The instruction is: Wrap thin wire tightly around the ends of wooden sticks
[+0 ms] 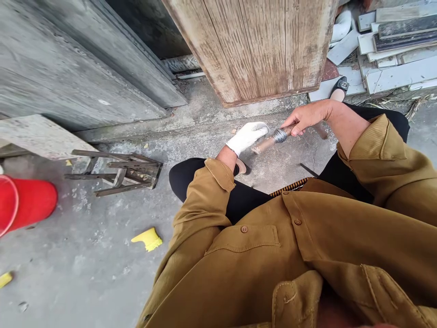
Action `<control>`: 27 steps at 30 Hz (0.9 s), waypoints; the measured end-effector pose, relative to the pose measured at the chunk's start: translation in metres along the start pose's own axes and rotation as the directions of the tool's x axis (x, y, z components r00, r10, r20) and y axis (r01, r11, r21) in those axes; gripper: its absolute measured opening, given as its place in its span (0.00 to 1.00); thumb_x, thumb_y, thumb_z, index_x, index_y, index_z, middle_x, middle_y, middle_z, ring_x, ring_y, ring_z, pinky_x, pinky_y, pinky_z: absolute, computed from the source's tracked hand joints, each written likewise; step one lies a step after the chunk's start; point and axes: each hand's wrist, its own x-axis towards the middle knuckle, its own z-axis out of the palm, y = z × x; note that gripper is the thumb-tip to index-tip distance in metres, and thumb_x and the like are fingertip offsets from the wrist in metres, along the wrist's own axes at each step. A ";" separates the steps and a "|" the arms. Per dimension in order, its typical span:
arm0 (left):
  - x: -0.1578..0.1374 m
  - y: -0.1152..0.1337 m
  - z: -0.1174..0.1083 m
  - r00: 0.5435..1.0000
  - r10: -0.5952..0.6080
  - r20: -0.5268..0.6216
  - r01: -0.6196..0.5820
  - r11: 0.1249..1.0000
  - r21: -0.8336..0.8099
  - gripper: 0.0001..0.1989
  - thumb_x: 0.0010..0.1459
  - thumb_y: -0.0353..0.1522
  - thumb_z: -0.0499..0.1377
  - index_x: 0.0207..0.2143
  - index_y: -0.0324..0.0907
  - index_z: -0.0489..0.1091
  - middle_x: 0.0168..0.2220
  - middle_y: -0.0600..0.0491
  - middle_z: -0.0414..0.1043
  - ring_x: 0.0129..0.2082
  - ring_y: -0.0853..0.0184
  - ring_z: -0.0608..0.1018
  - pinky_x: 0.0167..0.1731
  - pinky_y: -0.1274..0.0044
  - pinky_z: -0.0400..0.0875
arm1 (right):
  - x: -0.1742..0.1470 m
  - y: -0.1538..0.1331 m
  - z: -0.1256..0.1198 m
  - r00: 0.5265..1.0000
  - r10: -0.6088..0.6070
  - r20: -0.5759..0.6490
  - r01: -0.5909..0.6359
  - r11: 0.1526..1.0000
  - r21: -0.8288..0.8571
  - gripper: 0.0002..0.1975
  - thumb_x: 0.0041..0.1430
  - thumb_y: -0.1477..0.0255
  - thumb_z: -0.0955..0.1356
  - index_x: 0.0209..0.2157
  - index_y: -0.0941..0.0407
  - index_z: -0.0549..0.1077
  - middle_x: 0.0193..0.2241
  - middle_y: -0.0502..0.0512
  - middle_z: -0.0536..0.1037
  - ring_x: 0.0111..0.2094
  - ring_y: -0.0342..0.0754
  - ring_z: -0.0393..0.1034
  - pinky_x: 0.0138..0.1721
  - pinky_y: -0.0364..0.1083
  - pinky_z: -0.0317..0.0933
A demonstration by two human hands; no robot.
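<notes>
My right hand (pixel 309 117), bare, grips a wooden stick (pixel 265 145) that slants down to the left in front of me. Grey metal wire (pixel 280 135) is wound round the stick just beside my right fingers. My left hand (pixel 246 137) wears a white glove and is close to the stick's left end. Its fingers are curled together near the wire, and what lies in them is too small to make out. Below my right wrist shows another brown wooden end (pixel 320 131); whether it belongs to the same stick I cannot tell.
A worn wooden panel (pixel 259 50) stands ahead, with grey boards (pixel 85 64) to its left. Stacked planks (pixel 403 50) lie at the far right. On the concrete at left are a small wooden frame (pixel 118 171), a red bucket (pixel 30 200) and a yellow scrap (pixel 148 238).
</notes>
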 end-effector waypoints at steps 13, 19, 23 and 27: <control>-0.006 0.005 0.021 0.965 0.014 0.262 0.015 0.994 -0.107 0.13 0.64 0.37 0.62 0.32 0.36 0.75 0.27 0.51 0.73 0.21 0.76 0.66 0.23 0.81 0.60 | 0.017 0.005 -0.002 0.841 0.178 -0.512 -0.307 0.934 -0.181 0.11 0.67 0.65 0.71 0.40 0.60 0.79 0.31 0.58 0.77 0.36 0.51 0.73 0.39 0.50 0.65; -0.006 0.006 0.014 0.964 0.004 0.266 0.009 0.999 -0.049 0.12 0.61 0.35 0.62 0.29 0.36 0.75 0.25 0.53 0.71 0.21 0.75 0.65 0.23 0.81 0.58 | 0.022 0.016 0.009 0.908 0.360 0.214 -0.280 0.901 -0.330 0.07 0.63 0.68 0.74 0.40 0.56 0.83 0.25 0.51 0.74 0.30 0.48 0.70 0.37 0.48 0.61; -0.006 0.004 0.005 0.988 0.010 0.155 -0.001 0.998 -0.058 0.11 0.61 0.35 0.61 0.29 0.36 0.74 0.22 0.54 0.68 0.20 0.75 0.64 0.22 0.81 0.57 | 0.020 0.013 0.008 0.936 0.304 0.180 -0.238 0.919 -0.313 0.08 0.65 0.67 0.73 0.39 0.58 0.80 0.25 0.50 0.73 0.29 0.46 0.69 0.37 0.48 0.61; -0.004 0.002 -0.003 0.996 0.041 0.083 -0.034 0.996 -0.083 0.14 0.60 0.39 0.63 0.30 0.37 0.74 0.24 0.53 0.69 0.20 0.75 0.64 0.22 0.81 0.57 | 0.017 0.008 0.005 0.954 0.221 0.203 -0.163 0.950 -0.267 0.06 0.67 0.72 0.70 0.38 0.60 0.77 0.24 0.49 0.72 0.26 0.43 0.66 0.35 0.45 0.59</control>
